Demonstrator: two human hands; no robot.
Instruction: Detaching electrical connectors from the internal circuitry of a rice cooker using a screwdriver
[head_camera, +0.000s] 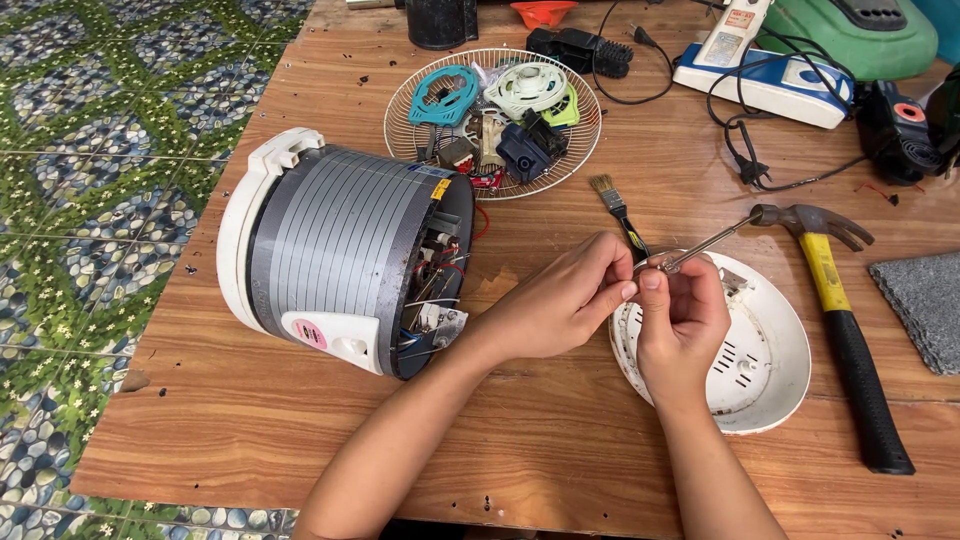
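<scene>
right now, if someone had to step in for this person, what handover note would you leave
Left hand and right hand together pinch a slim metal tool above the white round base cover.
The rice cooker body lies on its side at the left, bottom open, wiring exposed.
Removed parts sit in the wire fan guard; a small brush and a hammer lie close by.
Done: base cover is off. Left: the inside is still open, nothing refitted.

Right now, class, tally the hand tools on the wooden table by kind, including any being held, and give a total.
Hammer: 1
Brush: 1
Metal tool held in both hands (left, right); exact kind cannot be told: 1
Total: 3
</scene>
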